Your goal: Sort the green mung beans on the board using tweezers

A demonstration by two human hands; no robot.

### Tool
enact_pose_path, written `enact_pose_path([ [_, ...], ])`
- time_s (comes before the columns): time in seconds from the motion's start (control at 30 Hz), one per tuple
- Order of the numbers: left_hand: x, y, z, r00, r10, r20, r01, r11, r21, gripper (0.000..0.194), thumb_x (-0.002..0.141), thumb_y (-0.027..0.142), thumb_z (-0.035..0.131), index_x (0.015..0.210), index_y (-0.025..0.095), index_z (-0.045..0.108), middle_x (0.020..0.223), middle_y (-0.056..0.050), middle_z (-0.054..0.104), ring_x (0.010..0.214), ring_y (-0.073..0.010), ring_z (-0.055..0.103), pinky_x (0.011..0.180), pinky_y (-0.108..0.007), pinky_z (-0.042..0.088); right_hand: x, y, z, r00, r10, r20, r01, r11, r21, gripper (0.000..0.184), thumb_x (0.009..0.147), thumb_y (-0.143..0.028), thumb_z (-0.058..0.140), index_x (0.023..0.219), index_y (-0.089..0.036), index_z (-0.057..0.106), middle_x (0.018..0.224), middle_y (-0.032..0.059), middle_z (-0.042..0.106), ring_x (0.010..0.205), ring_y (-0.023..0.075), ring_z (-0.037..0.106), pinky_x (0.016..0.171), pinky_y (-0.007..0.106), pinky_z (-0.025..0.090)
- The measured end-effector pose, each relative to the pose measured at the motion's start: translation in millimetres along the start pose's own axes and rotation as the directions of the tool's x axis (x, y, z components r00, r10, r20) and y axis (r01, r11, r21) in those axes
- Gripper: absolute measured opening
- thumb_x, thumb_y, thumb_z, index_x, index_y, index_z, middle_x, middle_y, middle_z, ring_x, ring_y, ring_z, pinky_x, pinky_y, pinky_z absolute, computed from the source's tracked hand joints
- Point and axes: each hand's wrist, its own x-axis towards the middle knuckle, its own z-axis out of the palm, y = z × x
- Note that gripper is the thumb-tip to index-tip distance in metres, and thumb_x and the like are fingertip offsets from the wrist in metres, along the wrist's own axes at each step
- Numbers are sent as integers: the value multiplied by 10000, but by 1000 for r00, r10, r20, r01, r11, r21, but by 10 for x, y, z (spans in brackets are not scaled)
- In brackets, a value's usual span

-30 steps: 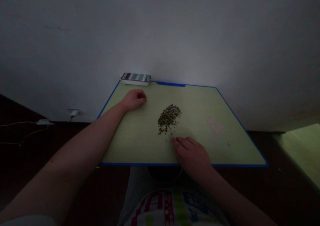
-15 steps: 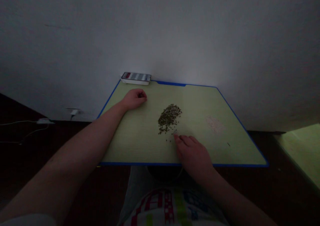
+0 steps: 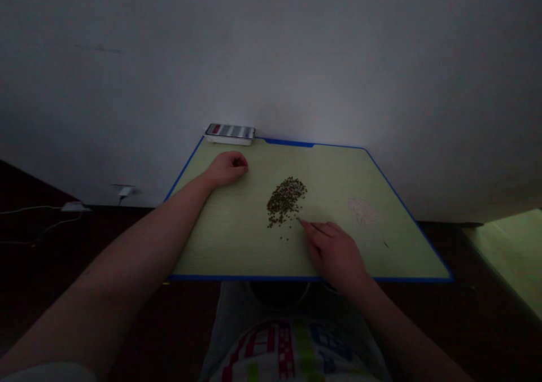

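On the pale green tabletop [image 3: 237, 229] lies a loose pile of small dark brown-green seeds or beans [image 3: 285, 198], with several stray ones near its lower edge. My right hand [image 3: 336, 255] is closed just below and right of this pile, thumb and forefinger pinched. A tiny pointed bit shows at the fingertips, too small to name. My left hand [image 3: 228, 167] rests on the left part of the table, fingers curled inward in a loose fist, and nothing shows in it. A thin spread of pale, whitish small pieces [image 3: 363, 210] lies to the right.
A white box with a phone-like dark slab on top [image 3: 231, 134] stands at the table's back left corner, by the grey wall [image 3: 317, 60]. A small dark sliver [image 3: 385, 244] lies at the right. Blue edging [image 3: 254, 278] runs round the table. A plug and cables [image 3: 126, 191] are at the left.
My right hand has shifted slightly right and up, and its fingers now look straighter at the pinch. My left hand stays put. The pile looks much the same.
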Motion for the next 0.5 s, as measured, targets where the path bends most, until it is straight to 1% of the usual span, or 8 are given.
enact_pose_path([
  [0.07,-1,0,-1,1000,7,-1,-7,1000,9,181,649,303,594,746,158,639,651,-3,579,600,-116,487,589,-258,393,14,43,9,999,-31,-15,32,999,37,372,910,-133,476,1248,-142,630,1100,112,712,910,211,627,834,367,529],
  [0.17,4,-13,-1,1000,14,0,-14,1000,16,185,648,296,589,756,155,642,658,-3,581,609,-119,494,591,-259,392,8,80,10,996,-88,-30,90,995,53,368,904,-128,479,1237,-124,636,1096,114,713,899,209,624,826,365,532],
  [0.27,11,-26,2,1000,18,1,-18,1000,5,181,647,295,589,750,153,636,653,-1,577,608,-119,493,584,-258,387,-33,80,-7,993,-112,-23,113,993,41,376,889,-121,491,1236,-109,633,1086,120,714,891,213,622,822,368,535],
  [0.5,11,-2,-5,1000,1,8,-1,1000,-8,172,634,298,581,731,161,618,646,-1,569,613,-123,492,594,-264,386,-135,35,-40,989,-148,-8,149,989,8,379,876,-131,502,1227,-121,642,1061,131,715,875,222,615,790,377,540],
])
